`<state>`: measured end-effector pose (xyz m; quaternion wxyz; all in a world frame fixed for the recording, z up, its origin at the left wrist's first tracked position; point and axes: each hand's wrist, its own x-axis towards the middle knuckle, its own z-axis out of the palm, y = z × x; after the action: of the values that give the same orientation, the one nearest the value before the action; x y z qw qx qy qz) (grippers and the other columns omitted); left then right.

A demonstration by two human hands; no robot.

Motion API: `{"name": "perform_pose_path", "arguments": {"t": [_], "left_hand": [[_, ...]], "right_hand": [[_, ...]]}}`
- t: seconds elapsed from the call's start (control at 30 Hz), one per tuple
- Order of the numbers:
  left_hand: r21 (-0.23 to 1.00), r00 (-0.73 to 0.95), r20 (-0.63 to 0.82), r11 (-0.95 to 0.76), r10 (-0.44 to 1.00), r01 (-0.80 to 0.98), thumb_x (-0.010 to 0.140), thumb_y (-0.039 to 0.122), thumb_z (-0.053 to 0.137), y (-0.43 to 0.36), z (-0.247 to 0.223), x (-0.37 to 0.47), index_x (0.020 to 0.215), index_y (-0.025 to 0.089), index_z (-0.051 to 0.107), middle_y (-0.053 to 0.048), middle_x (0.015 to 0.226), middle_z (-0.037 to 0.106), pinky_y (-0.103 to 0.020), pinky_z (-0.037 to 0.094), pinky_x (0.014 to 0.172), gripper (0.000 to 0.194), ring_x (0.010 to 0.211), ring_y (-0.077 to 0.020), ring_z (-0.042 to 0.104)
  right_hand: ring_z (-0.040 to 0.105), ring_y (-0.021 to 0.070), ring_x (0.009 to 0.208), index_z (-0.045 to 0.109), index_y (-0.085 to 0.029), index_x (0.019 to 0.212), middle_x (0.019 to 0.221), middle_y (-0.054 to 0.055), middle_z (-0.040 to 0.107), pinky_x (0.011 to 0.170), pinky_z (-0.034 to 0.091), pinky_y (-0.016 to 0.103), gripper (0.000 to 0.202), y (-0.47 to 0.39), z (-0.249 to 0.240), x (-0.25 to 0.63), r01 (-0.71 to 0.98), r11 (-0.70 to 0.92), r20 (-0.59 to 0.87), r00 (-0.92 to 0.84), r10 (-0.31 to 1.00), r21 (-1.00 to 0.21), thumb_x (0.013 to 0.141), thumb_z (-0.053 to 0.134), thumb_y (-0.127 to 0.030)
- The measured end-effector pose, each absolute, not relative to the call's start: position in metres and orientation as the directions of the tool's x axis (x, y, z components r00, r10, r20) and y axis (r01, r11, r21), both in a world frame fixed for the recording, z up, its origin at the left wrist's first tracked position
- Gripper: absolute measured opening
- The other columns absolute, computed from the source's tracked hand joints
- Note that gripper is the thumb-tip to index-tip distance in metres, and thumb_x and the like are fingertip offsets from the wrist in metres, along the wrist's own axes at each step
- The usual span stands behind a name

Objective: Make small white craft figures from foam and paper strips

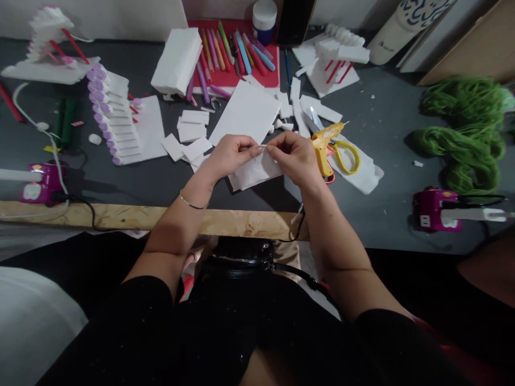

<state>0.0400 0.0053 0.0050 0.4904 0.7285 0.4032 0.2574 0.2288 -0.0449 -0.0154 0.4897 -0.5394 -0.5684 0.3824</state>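
My left hand (235, 154) and my right hand (295, 157) meet above the table, thumbs and forefingers pinched on a thin white strip (263, 146). Just under my fingers lies a crumpled white paper (257, 172); whether it joins the strip I cannot tell. Beyond my hands is a flat white sheet (245, 111). Close by my right hand are a yellow glue gun (322, 147) and scissors with yellow handles (346, 156), on white scraps. Small white cut pieces (193, 131) lie to the left of my left hand.
White models with red sticks (341, 51) stand at the back right and left, near a purple-tipped piece (108, 115). Markers (225, 51) lie on a red sheet beside a white stack (177, 59). Green yarn (462, 134) and purple power adapters (436, 209) are at the sides.
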Motion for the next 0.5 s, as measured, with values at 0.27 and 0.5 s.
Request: {"name": "perform_pose_path", "arguments": {"t": [0.27, 0.5], "left_hand": [[0.981, 0.527, -0.079, -0.029, 0.846, 0.194, 0.081, 0.044, 0.074, 0.0062, 0.0062, 0.0421, 0.079, 0.013, 0.071, 0.001, 0.068, 0.058, -0.023, 0.037, 0.060, 0.031, 0.065, -0.0094, 0.048], [0.980, 0.502, -0.197, 0.169, 0.842, 0.101, 0.077, 0.031, 0.074, 0.0038, 0.0079, 0.0464, 0.076, 0.015, 0.068, 0.003, 0.067, 0.059, -0.021, 0.042, 0.061, 0.018, 0.061, -0.0081, 0.051]], "right_hand": [[0.053, 0.0094, 0.065, 0.067, -0.022, 0.080, 0.073, -0.004, 0.063, 0.061, 0.042, 0.026, 0.008, -0.0485, -0.0076, 0.2237, 0.287, 0.229, 0.268, 0.102, 0.958, -0.930, 0.086, 0.071, -0.025], [0.057, 0.0116, 0.069, 0.070, -0.022, 0.085, 0.079, -0.002, 0.068, 0.065, 0.046, 0.029, 0.004, -0.0493, -0.0063, 0.2244, 0.425, 0.313, 0.380, 0.081, 0.921, -0.849, 0.088, 0.067, -0.023]]}}
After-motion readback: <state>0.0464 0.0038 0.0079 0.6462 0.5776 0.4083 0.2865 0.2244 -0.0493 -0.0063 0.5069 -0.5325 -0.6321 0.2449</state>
